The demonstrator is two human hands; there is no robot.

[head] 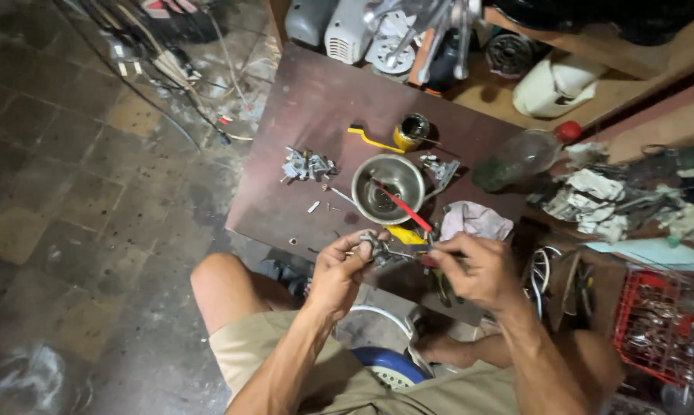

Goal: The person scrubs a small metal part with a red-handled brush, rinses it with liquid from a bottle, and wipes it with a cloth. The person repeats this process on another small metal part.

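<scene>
Here | left hand (338,270) fingers clamp small metal part (370,247) | right hand (478,269) fingers pinch thin tool (408,253) | yellow can (412,131) behind steel bowl (388,188)

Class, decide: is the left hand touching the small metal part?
Touching. The head view shows the left hand with its fingers closed around the small metal part.

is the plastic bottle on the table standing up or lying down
Lying down. The plastic bottle rests on its side on the table, its red cap pointing up-right toward the shelf.
</scene>
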